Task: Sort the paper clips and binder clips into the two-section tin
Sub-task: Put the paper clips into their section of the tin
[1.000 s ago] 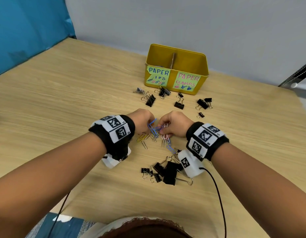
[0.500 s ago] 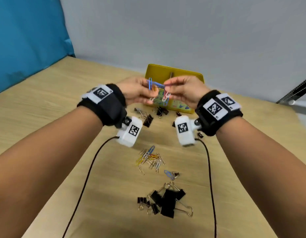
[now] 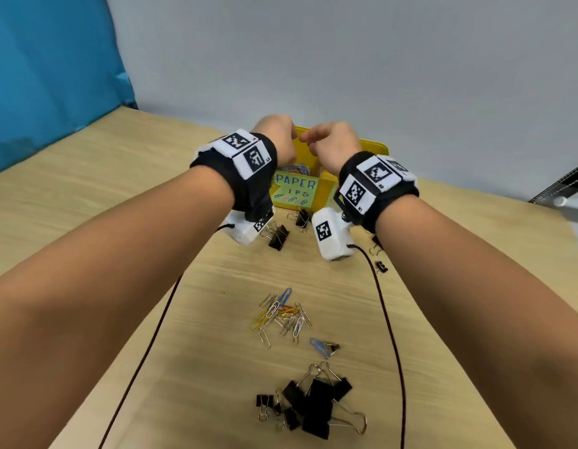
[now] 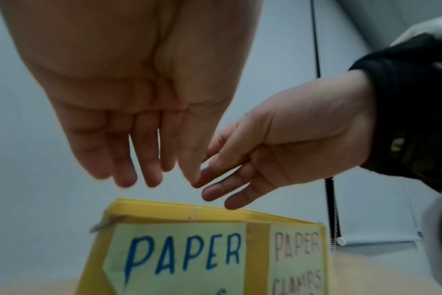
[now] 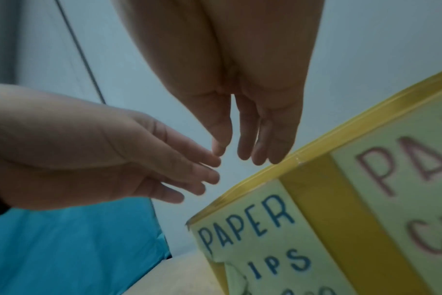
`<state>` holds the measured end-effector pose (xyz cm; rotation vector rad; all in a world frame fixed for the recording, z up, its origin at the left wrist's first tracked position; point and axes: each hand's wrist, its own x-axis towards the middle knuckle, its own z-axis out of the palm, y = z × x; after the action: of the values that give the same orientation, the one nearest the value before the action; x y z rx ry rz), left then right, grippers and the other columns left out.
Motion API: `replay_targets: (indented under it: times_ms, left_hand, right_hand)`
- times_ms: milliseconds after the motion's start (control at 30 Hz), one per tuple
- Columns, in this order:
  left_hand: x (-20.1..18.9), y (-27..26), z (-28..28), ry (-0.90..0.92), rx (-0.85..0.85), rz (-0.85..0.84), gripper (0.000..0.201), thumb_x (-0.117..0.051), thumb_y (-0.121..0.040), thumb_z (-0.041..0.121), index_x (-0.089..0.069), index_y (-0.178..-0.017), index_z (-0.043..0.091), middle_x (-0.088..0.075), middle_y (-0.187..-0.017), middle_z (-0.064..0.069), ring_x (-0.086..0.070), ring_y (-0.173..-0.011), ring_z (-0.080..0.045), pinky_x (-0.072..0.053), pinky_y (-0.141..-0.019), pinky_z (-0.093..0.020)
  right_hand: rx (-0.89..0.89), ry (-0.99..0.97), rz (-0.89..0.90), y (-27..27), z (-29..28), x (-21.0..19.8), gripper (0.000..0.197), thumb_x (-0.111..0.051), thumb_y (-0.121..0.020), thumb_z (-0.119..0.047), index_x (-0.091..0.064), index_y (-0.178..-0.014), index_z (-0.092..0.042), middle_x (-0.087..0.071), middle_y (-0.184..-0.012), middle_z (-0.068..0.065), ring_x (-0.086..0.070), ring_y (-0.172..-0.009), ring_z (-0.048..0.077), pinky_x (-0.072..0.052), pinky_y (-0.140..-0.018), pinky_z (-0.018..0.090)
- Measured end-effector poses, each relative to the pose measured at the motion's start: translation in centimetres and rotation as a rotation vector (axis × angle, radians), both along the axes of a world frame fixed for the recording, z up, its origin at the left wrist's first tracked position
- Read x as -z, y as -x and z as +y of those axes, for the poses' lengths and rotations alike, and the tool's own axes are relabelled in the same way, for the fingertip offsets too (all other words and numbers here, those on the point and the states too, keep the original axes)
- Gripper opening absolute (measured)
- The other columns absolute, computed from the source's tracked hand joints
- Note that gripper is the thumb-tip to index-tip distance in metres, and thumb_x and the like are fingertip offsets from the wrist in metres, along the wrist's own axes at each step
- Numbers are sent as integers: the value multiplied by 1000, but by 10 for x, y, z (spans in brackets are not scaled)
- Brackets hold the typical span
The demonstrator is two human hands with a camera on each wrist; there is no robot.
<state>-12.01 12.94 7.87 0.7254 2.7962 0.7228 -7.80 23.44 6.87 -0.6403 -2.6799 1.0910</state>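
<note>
The yellow two-section tin (image 3: 323,196) stands at the back of the table, its left label reading PAPER, its right label partly hidden. Coloured paper clips (image 3: 295,168) lie in its left section. My left hand (image 3: 274,137) and right hand (image 3: 333,140) hover side by side over that section. In both wrist views the left hand (image 4: 144,159) and right hand (image 5: 253,143) have straight, spread fingers and hold nothing. A heap of paper clips (image 3: 282,314) lies mid-table. Black binder clips (image 3: 313,406) are piled nearer me.
More binder clips (image 3: 279,236) lie scattered just in front of the tin. A blue paper clip with a small binder clip (image 3: 323,346) lies between the two heaps. A blue panel (image 3: 47,76) stands at the left, a grey wall behind. Wrist camera cables trail across the wooden table (image 3: 86,196).
Both hands rose from the table with a bunch of paper clips, carried it to the tin and let go. The clips now lie in the left section.
</note>
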Motion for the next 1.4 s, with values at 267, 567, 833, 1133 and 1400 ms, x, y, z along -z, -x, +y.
replay_targets:
  times_ms: [267,567,833,1133,1400]
  left_hand:
    - [41,-94,-60,168,325,-212,23,-66,-83,23,-71,-99,8,-72,-100,-12,-54,-69,-13,-44,-64,-17]
    - [81,-147,-89,415,533,-369,65,-80,-67,29,-50,-124,17,-48,-123,-3,-50,-105,-18,-44,-93,-31]
    - [86,-160,-96,401,448,-273,63,-79,-69,22,-48,-124,14,-47,-121,-3,-50,-109,-20,-43,-91,-29]
    - [93,-171,-83,284,406,-223,49,-75,-73,15,-55,-117,8,-56,-119,-9,-55,-108,-23,-43,-83,-26]
    - [95,-171,-78,227,351,-195,28,-64,-80,8,-60,-107,2,-63,-110,-14,-59,-103,-27,-39,-73,-24]
  right_hand:
    - [-526,-323,-542,-112,-29,35,31,-47,-89,-4,-70,-108,-12,-58,-69,-5,-50,-59,5,-41,-57,15]
    - [-744,-302,-605,-162,-48,68,32,-51,-87,-8,-60,-118,-12,-51,-121,12,-52,-111,26,-40,-97,29]
    - [-648,-405,-629,-185,-48,68,56,-79,-67,-29,-54,-114,-12,-47,-106,2,-48,-99,19,-41,-86,28]
    - [-546,-335,-460,-182,-64,79,38,-71,-75,-9,-62,-111,-7,-66,-110,11,-59,-104,24,-37,-74,20]
    - [-504,-350,-426,-179,-72,82,40,-76,-71,-18,-61,-107,-5,-59,-108,12,-55,-100,25,-36,-75,22]
